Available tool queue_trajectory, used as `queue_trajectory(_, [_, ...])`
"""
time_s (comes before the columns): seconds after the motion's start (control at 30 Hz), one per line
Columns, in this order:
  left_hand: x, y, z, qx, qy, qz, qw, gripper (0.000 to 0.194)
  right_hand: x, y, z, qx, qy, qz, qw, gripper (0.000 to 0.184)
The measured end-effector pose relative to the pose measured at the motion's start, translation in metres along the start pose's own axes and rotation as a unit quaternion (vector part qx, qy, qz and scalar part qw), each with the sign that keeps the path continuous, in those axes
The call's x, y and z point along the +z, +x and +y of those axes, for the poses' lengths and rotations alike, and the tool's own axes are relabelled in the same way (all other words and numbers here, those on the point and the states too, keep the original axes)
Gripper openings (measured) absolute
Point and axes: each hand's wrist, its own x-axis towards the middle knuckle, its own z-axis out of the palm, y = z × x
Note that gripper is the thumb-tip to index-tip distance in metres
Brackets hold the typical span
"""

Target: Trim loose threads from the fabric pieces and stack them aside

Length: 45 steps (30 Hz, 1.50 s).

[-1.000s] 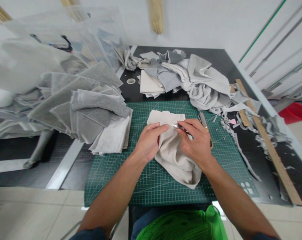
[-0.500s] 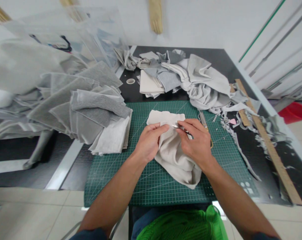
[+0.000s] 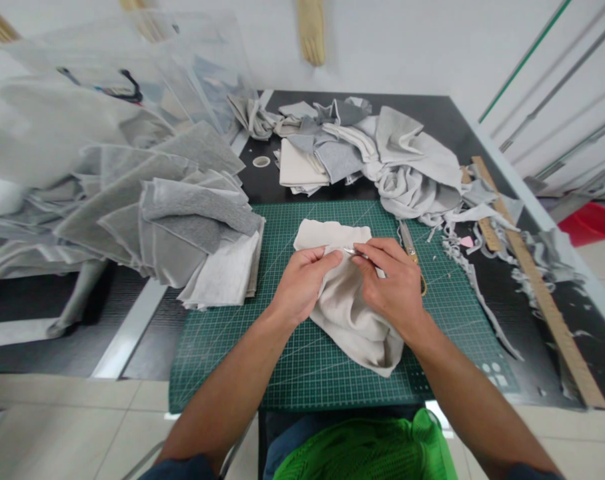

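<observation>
The left hand [image 3: 302,283] is closed at the fingertips, thumb and forefinger pinching the upper part of the cloth [image 3: 347,310]. The cloth lies bunched on the mat [image 3: 222,353], between and below the hands. The right hand [image 3: 395,280] has its fingers curled shut around a small metal tool [image 3: 351,251]; its shiny tip points left and meets the cloth near the left thumb. The rest of the tool is mostly hidden in the grip.

On the dark table [image 3: 152,333], a grey pile [image 3: 172,213] of fabric spreads at left, with a white stack [image 3: 222,277] overlapping the mat edge. Next come a ring [image 3: 261,161], a cream stack [image 3: 302,165] and a mixed heap [image 3: 417,160] behind the mat. Scissors [image 3: 406,239] lie just beside the right hand, partly covered by it. Scraps [image 3: 475,287] and a long ruler [image 3: 547,293] sit at right.

Around the table: a clear box [image 3: 197,67] at back left, a yellowish hand shape [image 3: 311,33] on the wall, green mesh [image 3: 372,453] below the mat, and a red tub [image 3: 592,223] at far right.
</observation>
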Motion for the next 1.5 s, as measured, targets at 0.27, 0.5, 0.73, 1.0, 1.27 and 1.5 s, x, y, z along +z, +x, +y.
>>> queue_trajectory(0.27, [0.0012,-0.0008,0.0002,0.004,0.020,-0.003,1.000,0.020,-0.0004,0.0000,-0.0008,0.003,-0.003,-0.003,1.000,0.021])
queue_trajectory(0.5, [0.0010,0.0009,0.0008,0.028,-0.016,0.034,0.999,0.012,-0.0024,0.0017,0.0035,0.058,0.006,-0.007,0.998,0.018])
queue_trajectory(0.73, [0.0003,0.0005,0.0047,0.020,-0.021,0.043,0.999,0.021,-0.0039,0.0016,0.0029,0.032,-0.001,0.024,0.999,0.020])
queue_trajectory(1.0, [-0.0019,0.0002,0.0052,-0.002,-0.032,0.064,0.997,0.015,0.0024,-0.0026,-0.0019,-0.023,-0.023,0.007,0.999,0.023])
queue_trajectory(1.27, [0.0005,-0.0010,0.0095,-0.029,-0.038,0.052,0.998,0.012,0.0005,-0.0008,-0.0005,-0.034,-0.025,0.004,0.999,0.023])
queue_trajectory(1.5, [-0.0018,-0.0002,0.0076,-0.043,-0.037,0.038,0.998,0.013,0.0013,-0.0018,0.0003,-0.039,-0.012,0.002,0.999,0.023])
